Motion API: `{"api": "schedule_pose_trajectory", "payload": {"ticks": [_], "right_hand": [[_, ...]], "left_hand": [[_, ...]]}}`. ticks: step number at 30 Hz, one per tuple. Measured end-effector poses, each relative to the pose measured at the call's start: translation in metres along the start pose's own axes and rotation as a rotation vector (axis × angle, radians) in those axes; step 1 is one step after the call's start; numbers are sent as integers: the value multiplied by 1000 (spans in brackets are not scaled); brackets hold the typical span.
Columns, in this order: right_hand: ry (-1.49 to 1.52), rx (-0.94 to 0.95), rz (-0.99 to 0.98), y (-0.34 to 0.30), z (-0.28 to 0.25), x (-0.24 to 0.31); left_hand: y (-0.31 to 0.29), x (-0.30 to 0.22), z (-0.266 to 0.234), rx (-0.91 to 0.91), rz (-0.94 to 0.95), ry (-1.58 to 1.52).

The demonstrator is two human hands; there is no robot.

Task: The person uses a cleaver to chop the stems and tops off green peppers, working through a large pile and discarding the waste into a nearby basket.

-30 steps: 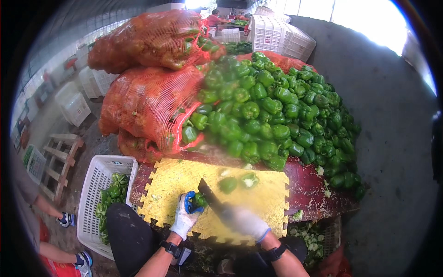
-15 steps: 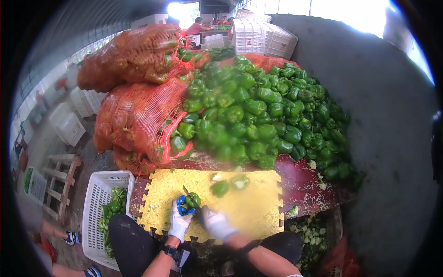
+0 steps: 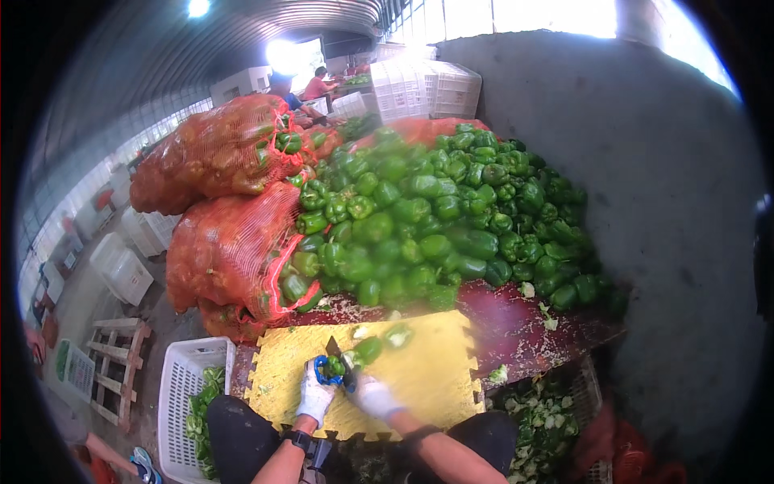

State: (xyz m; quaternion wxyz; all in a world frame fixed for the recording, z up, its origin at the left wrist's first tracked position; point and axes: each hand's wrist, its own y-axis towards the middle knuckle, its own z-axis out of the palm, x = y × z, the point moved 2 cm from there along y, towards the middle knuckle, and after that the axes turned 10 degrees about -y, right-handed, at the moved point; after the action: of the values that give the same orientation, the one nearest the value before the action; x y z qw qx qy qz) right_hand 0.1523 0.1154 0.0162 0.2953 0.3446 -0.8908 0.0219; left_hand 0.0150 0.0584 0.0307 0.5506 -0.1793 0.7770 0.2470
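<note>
My left hand (image 3: 317,394), in a white glove with blue at the fingers, is closed around a green bell pepper (image 3: 334,368) above the near side of the yellow foam mat (image 3: 431,371). My white-gloved right hand (image 3: 376,398) grips a dark-bladed knife (image 3: 333,348), its handle mostly hidden in the fist. The blade stands against the right side of the held pepper. Just beyond it lie another green pepper (image 3: 368,349) and a cut piece with pale flesh (image 3: 397,335).
A large pile of green peppers (image 3: 419,210) rises behind the mat, beside red mesh sacks (image 3: 230,242). Left of my knees stands a white crate (image 3: 173,403) of cut peppers; below right, a bin holds trimmings (image 3: 544,423). A grey wall (image 3: 677,242) bounds the right side.
My view has tilted up and shifted right, so the scene sits lower and further left. The knife blade has turned and now lies along the right side of the held pepper.
</note>
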Motion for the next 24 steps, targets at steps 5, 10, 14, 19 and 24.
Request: {"api": "schedule_pose_trajectory", "payload": {"ticks": [5,10,14,19,24], "right_hand": [[-86,-298,-89,2,-97,-17],[77,-510,39,6,-192,-37],[542,-412,335,3,-187,-72],[144,-640,104,5,-204,-46],[564,-506,283,6,-210,-48]], "left_hand": [[34,-51,25,40,224,226],[110,-92,100,74,400,454],[148,-125,151,322,295,908],[168,-110,168,479,254,1205],[162,-115,166,478,343,1233]]}}
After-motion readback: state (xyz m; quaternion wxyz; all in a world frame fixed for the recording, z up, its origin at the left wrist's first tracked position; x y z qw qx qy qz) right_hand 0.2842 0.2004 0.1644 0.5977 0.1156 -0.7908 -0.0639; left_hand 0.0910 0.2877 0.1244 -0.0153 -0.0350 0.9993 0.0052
